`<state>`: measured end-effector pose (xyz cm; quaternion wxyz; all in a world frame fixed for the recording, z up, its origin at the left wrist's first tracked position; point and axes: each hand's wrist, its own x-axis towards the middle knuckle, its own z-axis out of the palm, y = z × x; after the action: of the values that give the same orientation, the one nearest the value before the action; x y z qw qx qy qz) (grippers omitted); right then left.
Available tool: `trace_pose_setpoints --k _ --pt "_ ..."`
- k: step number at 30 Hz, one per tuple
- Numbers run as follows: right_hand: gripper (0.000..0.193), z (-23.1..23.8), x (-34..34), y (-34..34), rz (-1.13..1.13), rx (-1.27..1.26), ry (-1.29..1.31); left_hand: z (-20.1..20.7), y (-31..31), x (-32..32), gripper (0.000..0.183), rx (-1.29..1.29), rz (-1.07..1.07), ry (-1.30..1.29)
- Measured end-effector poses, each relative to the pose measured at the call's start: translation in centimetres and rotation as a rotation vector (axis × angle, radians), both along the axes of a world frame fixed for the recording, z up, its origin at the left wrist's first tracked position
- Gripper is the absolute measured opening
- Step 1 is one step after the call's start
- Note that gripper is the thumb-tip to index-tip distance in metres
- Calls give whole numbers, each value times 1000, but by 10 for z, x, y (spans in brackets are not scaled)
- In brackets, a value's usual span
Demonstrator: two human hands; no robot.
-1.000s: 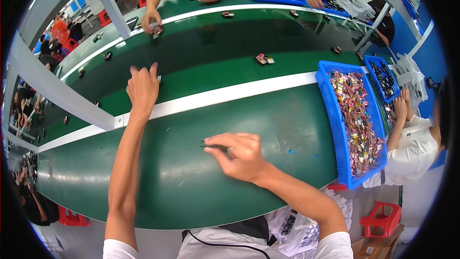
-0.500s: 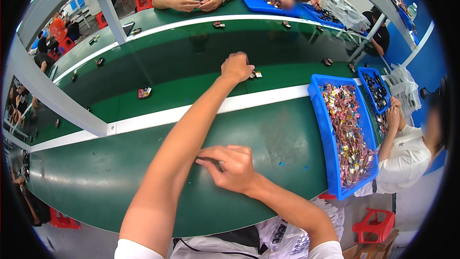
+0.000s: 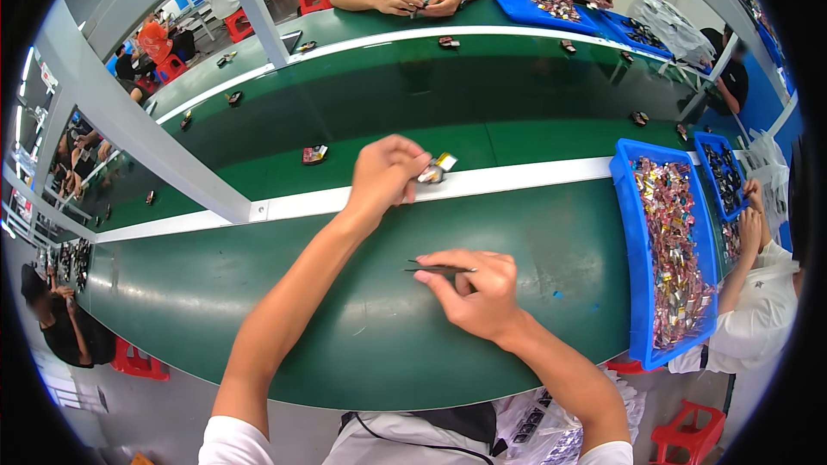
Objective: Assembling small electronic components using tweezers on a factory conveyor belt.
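Note:
My left hand [image 3: 379, 179] is closed on a small dark electronic assembly with a yellow-and-silver piece [image 3: 443, 164], held above the white rail [image 3: 508, 176]. The fingers hide part of it. Lower and to the right, over the green worktable [image 3: 345, 327], my right hand [image 3: 484, 294] pinches dark tweezers [image 3: 441, 269]. Their thin tips point left and touch nothing. Past the rail, another small assembly with a red part [image 3: 314, 154] lies on the dark green conveyor belt [image 3: 482, 120].
A blue tray [image 3: 638, 293] heaped with small pink and silver parts stands at the right, a smaller blue tray [image 3: 722, 176] of black parts beyond it. A grey frame post [image 3: 164, 138] rises at the left. Co-workers sit across the belt and at both sides.
My left hand has drawn back from the belt toward me, lifting the small assembly. My right hand, with the tweezers, has shifted right in view. The view has swung left.

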<state>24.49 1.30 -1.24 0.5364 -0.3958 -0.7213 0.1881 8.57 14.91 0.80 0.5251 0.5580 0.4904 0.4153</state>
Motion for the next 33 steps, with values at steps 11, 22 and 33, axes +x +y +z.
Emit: trace_pose_setpoints --k 11,22,33 --pt "12 2 -1 2 139 -461 418 -11 -128 -58 19 -154 45 -63" --pt "14 0 -6 -1 94 -347 208 -19 -142 -51 17 -102 117 -32" --pt "14 1 -4 -1 95 -345 128 -18 -147 -43 15 100 146 83"
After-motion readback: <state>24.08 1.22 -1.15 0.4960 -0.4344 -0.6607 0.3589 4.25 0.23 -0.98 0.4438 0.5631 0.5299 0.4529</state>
